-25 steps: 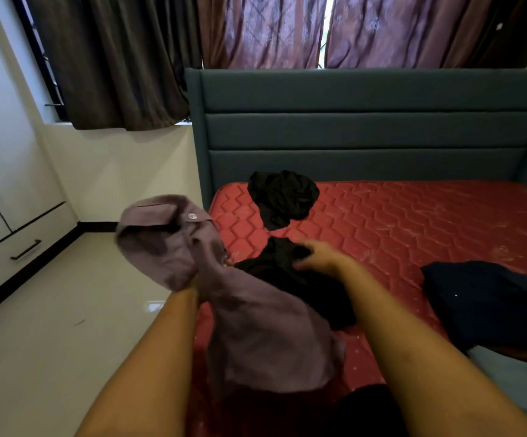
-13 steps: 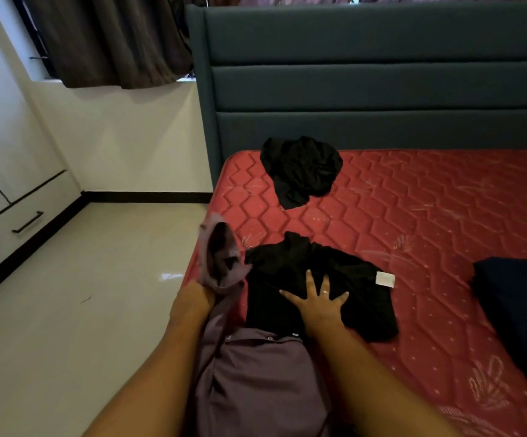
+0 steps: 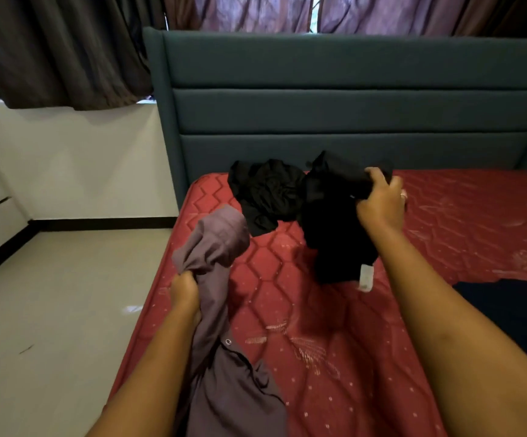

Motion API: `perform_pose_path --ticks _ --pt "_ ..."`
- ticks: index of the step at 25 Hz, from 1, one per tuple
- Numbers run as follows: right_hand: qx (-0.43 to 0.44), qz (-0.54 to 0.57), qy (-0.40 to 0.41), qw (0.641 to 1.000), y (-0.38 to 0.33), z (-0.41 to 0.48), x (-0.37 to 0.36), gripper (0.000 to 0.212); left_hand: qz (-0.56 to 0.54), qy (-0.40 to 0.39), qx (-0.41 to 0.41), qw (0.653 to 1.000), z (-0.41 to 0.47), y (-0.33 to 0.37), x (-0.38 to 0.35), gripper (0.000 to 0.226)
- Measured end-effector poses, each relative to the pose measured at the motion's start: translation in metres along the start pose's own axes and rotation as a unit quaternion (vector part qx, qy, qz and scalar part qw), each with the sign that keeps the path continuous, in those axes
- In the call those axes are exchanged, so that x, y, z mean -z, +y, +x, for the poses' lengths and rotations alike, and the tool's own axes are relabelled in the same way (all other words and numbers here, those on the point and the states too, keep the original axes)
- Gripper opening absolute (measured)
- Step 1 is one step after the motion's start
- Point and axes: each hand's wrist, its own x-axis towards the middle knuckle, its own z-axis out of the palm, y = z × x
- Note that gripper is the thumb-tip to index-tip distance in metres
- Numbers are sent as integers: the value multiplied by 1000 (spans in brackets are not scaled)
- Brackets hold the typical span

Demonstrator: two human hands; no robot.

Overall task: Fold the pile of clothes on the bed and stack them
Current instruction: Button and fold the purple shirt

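gripping a bunched mauve shirt in the left hand, fingers curled tight round the cloth, over the left edge of the red mattress, the shirt's buttoned part trailing down toward the near edge. holding up a black garment in the right hand (white tag dangling at its lower end), fingers clenched round its top, above the mattress's far half, toward the headboard. leaving 1 crumpled black heap by the far left corner and dark navy clothes at the right edge.
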Motion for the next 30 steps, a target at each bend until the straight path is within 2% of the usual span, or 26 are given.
perform_pose_path --ticks 1,2,3,4,5,6,7,9,10,13,16,18,20,21,22,23,24,25,26,27,28,29,30 --pt "7 -32 -47 998 11 7 -1 61 -52 -29 9 998 -24 17 -11 60" --pt "-12 -100 -134 986 21 7 -4 74 -91 -58 15 994 -57 37 -23 49" --pt "-53 -185 -256 947 31 2 -10 91 -117 -86 19 989 -78 49 -34 41" --pt "-82 -256 -376 887 36 -10 -12 106 -125 -108 17 986 -95 59 -44 37" --pt "-76 -275 -488 825 37 -24 -12 111 -127 -133 10 983 -108 64 -53 36" --pt "-62 -236 -577 779 32 -46 -11 103 -118 -155 -6 981 -119 70 -59 37" --pt "-78 -127 -645 750 24 -68 -12 90 -118 -179 -29 976 -129 75 -64 40" --pt "-139 92 -697 697 0 -119 -11 88 -111 -207 -75 969 -154 91 -70 41" --pt "-133 149 -696 690 -19 -147 -8 85 -99 -215 -98 967 -170 102 -71 40" --pt "-69 224 -562 793 -49 -177 -22 62 -160 -255 -123 946 -206 145 -69 39" --pt "9 192 -405 894 -57 -141 -5 31 -221 -255 -124 933 -216 193 -39 32" --pt "-14 166 -196 966 -57 -100 31 31 -204 -236 -158 937 -213 216 -10 32" --pt "27 128 -26 991 -57 -82 68 46 -121 -195 -181 956 -207 219 16 29" --pt "75 64 -4 995 -54 -83 79 51 -75 -168 -173 968 -202 214 26 25" --pt "115 -14 -34 993 -45 -89 81 54 -44 -148 -155 976 -199 207 36 21" --pt "115 -62 -116 985 -34 -97 76 54 -11 -128 -138 982 -191 196 45 24" --pt "46 -59 -249 966 -20 -110 68 52 32 -124 -122 984 -183 184 54 40" --pt "-69 -41 -406 910 -4 -127 57 48 90 -128 -110 982 -176 169 61 50" --pt "-123 -95 -557 816 10 -143 48 45 131 -147 -82 977 -179 153 66 35" --pt "-158 -150 -683 697 21 -161 41 44 192 -183 -47 963 -183 134 71 21" --pt "-138 -211 -733 632 30 -174 33 44 240 -208 3 948 -187 116 74 22" --pt "-80 -247 -737 624 34 -187 28 45 304 -231 18 924 -188 95 76 21" --pt "-28 -243 -713 657 36 -196 24 46 356 -252 42 899 -194 74 78 17"
